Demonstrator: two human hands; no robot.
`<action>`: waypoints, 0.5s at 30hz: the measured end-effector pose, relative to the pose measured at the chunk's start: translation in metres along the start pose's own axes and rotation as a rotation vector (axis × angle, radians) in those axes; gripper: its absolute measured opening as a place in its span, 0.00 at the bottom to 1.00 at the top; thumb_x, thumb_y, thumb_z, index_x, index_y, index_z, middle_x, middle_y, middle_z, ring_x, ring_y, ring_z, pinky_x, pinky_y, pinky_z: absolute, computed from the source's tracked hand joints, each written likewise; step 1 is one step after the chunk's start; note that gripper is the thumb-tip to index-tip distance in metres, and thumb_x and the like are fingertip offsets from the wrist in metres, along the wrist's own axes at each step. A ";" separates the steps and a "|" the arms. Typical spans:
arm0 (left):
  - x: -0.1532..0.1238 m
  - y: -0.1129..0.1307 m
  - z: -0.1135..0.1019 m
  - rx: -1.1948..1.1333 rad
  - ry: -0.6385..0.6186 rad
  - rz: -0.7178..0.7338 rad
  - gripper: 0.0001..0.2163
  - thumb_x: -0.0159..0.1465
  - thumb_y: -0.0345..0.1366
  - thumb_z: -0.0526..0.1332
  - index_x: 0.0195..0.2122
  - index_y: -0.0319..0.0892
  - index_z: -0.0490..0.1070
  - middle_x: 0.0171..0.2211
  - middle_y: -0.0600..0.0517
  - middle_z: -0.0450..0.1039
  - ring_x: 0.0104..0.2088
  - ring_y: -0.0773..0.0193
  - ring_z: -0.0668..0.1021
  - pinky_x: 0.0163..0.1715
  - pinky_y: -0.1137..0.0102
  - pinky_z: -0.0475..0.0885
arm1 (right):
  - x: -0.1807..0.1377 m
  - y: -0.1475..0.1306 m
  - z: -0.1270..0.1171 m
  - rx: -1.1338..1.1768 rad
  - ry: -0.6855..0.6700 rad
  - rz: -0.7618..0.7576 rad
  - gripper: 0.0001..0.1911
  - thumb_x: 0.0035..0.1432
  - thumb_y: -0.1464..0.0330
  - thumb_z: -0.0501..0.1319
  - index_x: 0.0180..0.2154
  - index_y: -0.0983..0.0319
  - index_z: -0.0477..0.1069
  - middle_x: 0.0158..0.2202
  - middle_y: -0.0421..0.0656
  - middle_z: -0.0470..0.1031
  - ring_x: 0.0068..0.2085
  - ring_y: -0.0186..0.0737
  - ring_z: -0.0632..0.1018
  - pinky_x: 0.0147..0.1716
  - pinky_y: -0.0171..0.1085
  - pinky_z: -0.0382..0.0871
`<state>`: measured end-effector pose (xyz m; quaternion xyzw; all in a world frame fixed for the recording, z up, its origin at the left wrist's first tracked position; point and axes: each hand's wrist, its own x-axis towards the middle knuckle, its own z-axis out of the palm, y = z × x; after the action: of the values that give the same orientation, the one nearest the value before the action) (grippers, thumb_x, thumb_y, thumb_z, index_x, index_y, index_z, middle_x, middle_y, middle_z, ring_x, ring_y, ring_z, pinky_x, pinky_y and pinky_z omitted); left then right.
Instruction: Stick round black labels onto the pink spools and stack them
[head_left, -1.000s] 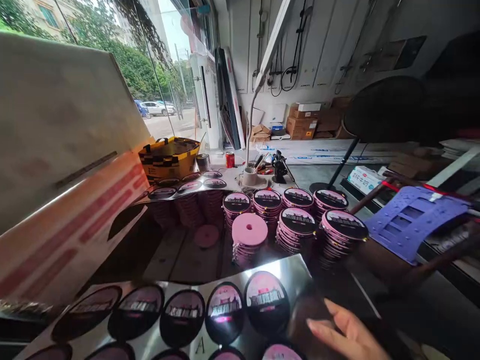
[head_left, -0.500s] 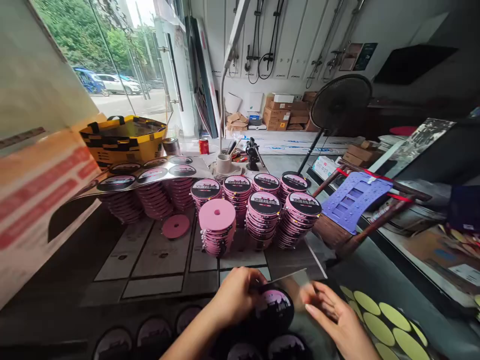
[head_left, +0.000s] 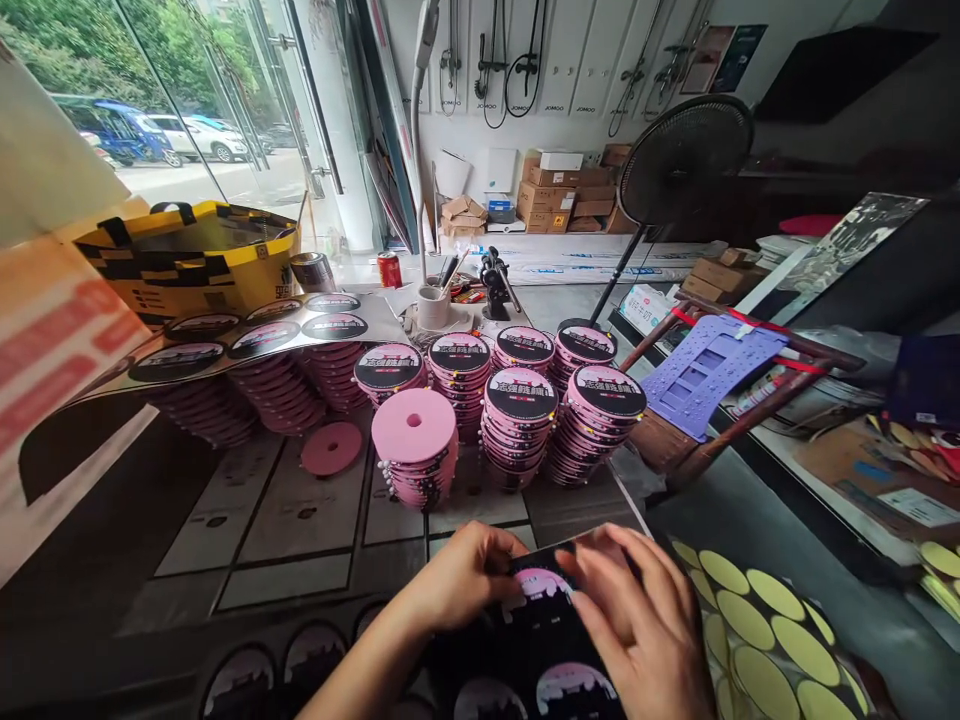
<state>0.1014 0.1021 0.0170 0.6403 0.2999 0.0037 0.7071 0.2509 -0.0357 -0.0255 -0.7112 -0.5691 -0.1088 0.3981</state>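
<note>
A dark sheet of round pink-and-black stickers (head_left: 517, 640) lies low in front of me. My left hand (head_left: 480, 570) pinches its upper left edge, thumb beside the topmost sticker (head_left: 541, 590). Over the sheet's upper right, my right hand (head_left: 637, 610) is curved, with thumb and forefinger apart at that sticker's right side. Whether its fingertips touch the sticker I cannot tell. Beyond my hands stands a stack of pink discs (head_left: 414, 425), its top disc plain with a centre hole. A single pink disc (head_left: 331, 449) lies to its left.
Several stacks of labelled discs (head_left: 523, 395) stand across the table. Another sticker sheet (head_left: 274, 338) rests on stacks at the left, near a yellow bag (head_left: 217, 260). Yellow-green round pieces (head_left: 765, 620) lie at lower right. A purple stool (head_left: 709, 375) and a fan (head_left: 686, 165) stand beyond.
My right hand has moved left, over the sheet and closer to my left hand. The sheet's raised upper right corner is now covered by its fingers. The view has shifted slightly.
</note>
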 end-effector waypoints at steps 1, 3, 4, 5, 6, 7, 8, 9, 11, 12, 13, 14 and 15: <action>-0.001 0.002 0.002 0.008 0.001 0.019 0.07 0.46 0.27 0.58 0.28 0.37 0.72 0.18 0.59 0.64 0.21 0.70 0.64 0.22 0.75 0.57 | 0.003 -0.003 0.000 -0.034 -0.050 -0.080 0.13 0.56 0.62 0.59 0.44 0.56 0.70 0.49 0.49 0.69 0.51 0.56 0.67 0.46 0.54 0.61; -0.004 0.004 0.005 0.024 0.013 0.051 0.07 0.47 0.27 0.58 0.27 0.37 0.72 0.20 0.59 0.63 0.23 0.70 0.63 0.24 0.75 0.57 | 0.008 -0.006 0.003 -0.019 -0.129 -0.119 0.10 0.56 0.64 0.58 0.41 0.56 0.71 0.46 0.48 0.72 0.50 0.55 0.67 0.46 0.55 0.60; -0.005 0.004 0.006 0.030 0.018 0.060 0.06 0.48 0.27 0.58 0.28 0.37 0.72 0.21 0.58 0.63 0.24 0.70 0.64 0.25 0.75 0.58 | 0.008 -0.007 0.005 0.017 -0.142 -0.106 0.07 0.57 0.64 0.58 0.38 0.57 0.71 0.43 0.47 0.74 0.48 0.54 0.69 0.46 0.55 0.61; -0.006 0.004 0.006 0.036 0.024 0.065 0.06 0.49 0.29 0.58 0.28 0.37 0.72 0.21 0.58 0.64 0.24 0.69 0.64 0.25 0.74 0.58 | 0.009 -0.008 0.008 0.060 -0.148 -0.090 0.05 0.57 0.66 0.58 0.36 0.57 0.71 0.39 0.45 0.75 0.46 0.52 0.71 0.46 0.54 0.62; -0.006 0.003 0.007 0.042 0.034 0.065 0.06 0.51 0.31 0.58 0.28 0.37 0.72 0.21 0.57 0.64 0.24 0.69 0.64 0.25 0.74 0.58 | 0.009 -0.008 0.011 0.100 -0.152 -0.078 0.04 0.57 0.67 0.58 0.35 0.57 0.71 0.35 0.44 0.76 0.43 0.50 0.73 0.46 0.53 0.62; -0.005 0.002 0.008 0.053 0.052 0.064 0.07 0.53 0.34 0.58 0.28 0.37 0.72 0.21 0.57 0.64 0.24 0.69 0.64 0.25 0.74 0.58 | 0.008 -0.007 0.013 0.133 -0.158 -0.077 0.04 0.57 0.69 0.58 0.34 0.57 0.71 0.33 0.42 0.76 0.41 0.48 0.74 0.45 0.52 0.63; -0.004 0.001 0.009 0.068 0.081 0.061 0.08 0.54 0.37 0.57 0.27 0.37 0.71 0.20 0.57 0.63 0.23 0.68 0.63 0.25 0.73 0.58 | 0.007 -0.007 0.015 0.157 -0.165 -0.082 0.03 0.57 0.70 0.58 0.33 0.57 0.71 0.31 0.41 0.76 0.39 0.46 0.75 0.45 0.51 0.64; -0.003 -0.001 0.010 0.087 0.117 0.058 0.10 0.55 0.38 0.56 0.25 0.37 0.71 0.19 0.58 0.62 0.23 0.68 0.62 0.24 0.73 0.57 | 0.007 -0.007 0.016 0.174 -0.172 -0.089 0.03 0.56 0.70 0.59 0.33 0.57 0.71 0.30 0.41 0.75 0.37 0.44 0.75 0.45 0.50 0.64; 0.000 -0.002 0.013 0.120 0.185 0.050 0.11 0.56 0.39 0.54 0.22 0.37 0.69 0.19 0.58 0.60 0.23 0.68 0.61 0.24 0.73 0.56 | 0.006 -0.007 0.017 0.200 -0.172 -0.093 0.03 0.55 0.70 0.59 0.33 0.58 0.71 0.30 0.40 0.76 0.35 0.43 0.76 0.44 0.48 0.66; 0.002 -0.003 0.014 0.130 0.203 0.045 0.11 0.55 0.39 0.54 0.22 0.37 0.69 0.19 0.58 0.60 0.23 0.68 0.61 0.23 0.73 0.56 | 0.005 -0.007 0.017 0.210 -0.166 -0.091 0.02 0.55 0.70 0.59 0.33 0.58 0.71 0.29 0.40 0.76 0.35 0.42 0.76 0.43 0.47 0.66; 0.002 -0.002 0.016 0.136 0.213 0.041 0.11 0.55 0.39 0.54 0.22 0.37 0.68 0.19 0.58 0.60 0.22 0.68 0.61 0.23 0.73 0.56 | 0.005 -0.008 0.017 0.219 -0.157 -0.088 0.02 0.55 0.70 0.59 0.32 0.58 0.71 0.29 0.40 0.76 0.34 0.42 0.76 0.42 0.46 0.67; 0.003 -0.002 0.017 0.139 0.217 0.037 0.12 0.55 0.40 0.54 0.22 0.38 0.68 0.18 0.58 0.60 0.22 0.68 0.61 0.23 0.73 0.56 | 0.004 -0.008 0.016 0.224 -0.147 -0.088 0.03 0.55 0.71 0.59 0.32 0.59 0.70 0.28 0.40 0.76 0.33 0.41 0.76 0.42 0.46 0.67; 0.003 -0.001 0.019 0.141 0.220 0.033 0.12 0.55 0.40 0.54 0.21 0.38 0.68 0.18 0.58 0.60 0.22 0.68 0.61 0.23 0.73 0.56 | 0.004 -0.009 0.016 0.222 -0.135 -0.092 0.03 0.55 0.72 0.59 0.31 0.59 0.70 0.27 0.40 0.76 0.32 0.40 0.76 0.41 0.45 0.67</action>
<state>0.1114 0.0861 0.0147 0.6890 0.3644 0.0646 0.6231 0.2394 -0.0215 -0.0297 -0.6415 -0.6351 -0.0151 0.4299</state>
